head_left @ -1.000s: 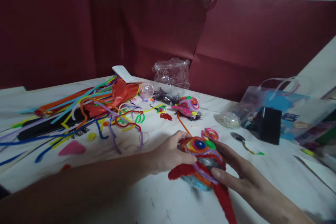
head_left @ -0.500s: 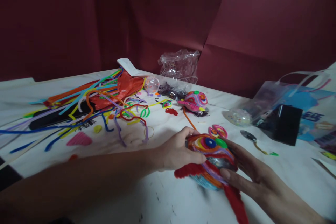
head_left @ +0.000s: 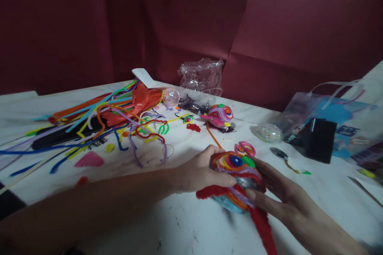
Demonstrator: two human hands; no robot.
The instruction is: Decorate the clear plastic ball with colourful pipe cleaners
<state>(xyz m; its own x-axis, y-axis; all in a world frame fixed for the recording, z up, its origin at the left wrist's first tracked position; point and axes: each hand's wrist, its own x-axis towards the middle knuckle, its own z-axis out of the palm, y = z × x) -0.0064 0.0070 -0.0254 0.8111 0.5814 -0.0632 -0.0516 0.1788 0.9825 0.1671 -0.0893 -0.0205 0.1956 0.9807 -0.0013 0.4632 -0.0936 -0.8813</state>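
While the wrapped ball (head_left: 236,181) sits between them, the left hand (head_left: 199,173) and right hand (head_left: 277,193) clasp it, red tail pointing toward the person.

Multicoloured pipe-cleaner ball (head_left: 236,181), red-trimmed

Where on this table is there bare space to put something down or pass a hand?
Bare white table lies near, below the left hand and the wrapped ball that both hands hold. The right hand borders it. Crowded: the pipe cleaner pile far left, the clear bag right.
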